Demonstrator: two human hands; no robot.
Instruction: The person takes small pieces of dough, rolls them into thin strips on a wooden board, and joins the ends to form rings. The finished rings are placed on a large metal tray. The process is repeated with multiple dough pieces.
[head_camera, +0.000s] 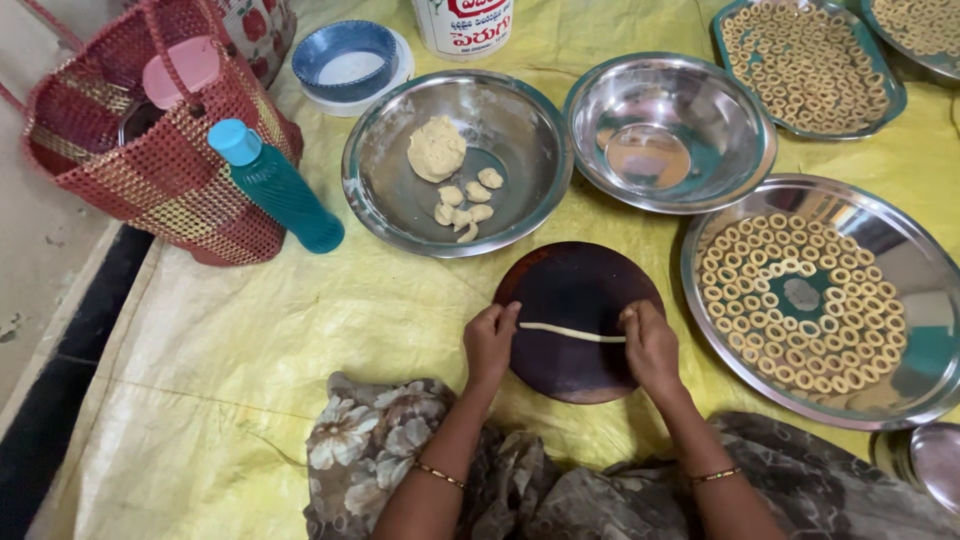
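On the round dark board (578, 320) at the near edge of the yellow sheet (300, 330), the left hand (490, 340) and right hand (650, 345) pinch, fingers closed, opposite ends of a thin dough strip (572, 333) lying across the board's middle, behind it a steel bowl (520, 130) holding dough lumps

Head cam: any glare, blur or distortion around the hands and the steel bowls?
Head view: sharp, no motion blur on left hand, right hand or dough strip; soft even light, faint shadows; bright reflections in the empty steel bowl; wide-angle stretching near the edges.
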